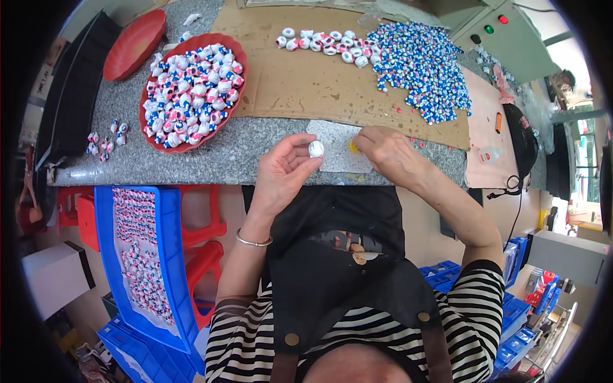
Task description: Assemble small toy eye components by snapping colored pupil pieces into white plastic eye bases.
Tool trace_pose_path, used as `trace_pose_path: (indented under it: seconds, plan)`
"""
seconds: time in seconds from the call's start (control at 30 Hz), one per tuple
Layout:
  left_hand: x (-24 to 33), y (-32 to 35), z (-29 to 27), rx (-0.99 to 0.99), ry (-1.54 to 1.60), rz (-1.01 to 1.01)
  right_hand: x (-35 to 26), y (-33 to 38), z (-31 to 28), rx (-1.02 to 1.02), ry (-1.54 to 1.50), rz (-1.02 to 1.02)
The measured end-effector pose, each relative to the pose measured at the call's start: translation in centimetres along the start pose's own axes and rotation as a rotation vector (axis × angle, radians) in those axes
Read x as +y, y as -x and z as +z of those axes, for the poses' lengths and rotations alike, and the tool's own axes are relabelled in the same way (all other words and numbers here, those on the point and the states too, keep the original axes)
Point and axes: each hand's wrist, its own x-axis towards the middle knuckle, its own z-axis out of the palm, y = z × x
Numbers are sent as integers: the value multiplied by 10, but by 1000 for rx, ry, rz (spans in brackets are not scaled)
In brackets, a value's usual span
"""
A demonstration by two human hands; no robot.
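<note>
Between the thumb and fingers of my left hand [284, 167] is a small round white figurine head [316, 149] with a dark mark on it. My right hand [393, 153] is closed at the fingertips over a small yellow thing [354, 147], mostly hidden, whose kind I cannot make out. Both hands are over a pale speckled sheet [336, 131] at the counter's near edge. Beyond them, a loose band of white heads [329, 43] with pink parts lies on brown cardboard [281, 86]. A large pile of small blue, white and pink pieces [418, 67] adjoins it.
To the left stands a red basin [241, 83] full of assembled figurines, with another red basin [134, 45] behind it. A blue crate [167, 255] with rows of figurines is below, beside red stools [201, 217]. A control box [504, 38] stands at the back right.
</note>
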Motion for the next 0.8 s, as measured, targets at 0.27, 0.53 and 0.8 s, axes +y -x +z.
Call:
trace_pose_path:
  seconds: [0.27,0.53,0.8]
  plan:
    - [-24,-13,19,11,-338,126,-11,12,-5,288,-435,366]
    - [-17,-17,38,-184,-318,134,-20,26,-3,291,-1228,616]
    - [8,-17,29,-354,-131,-131,-33,19,-19,343,-711,250]
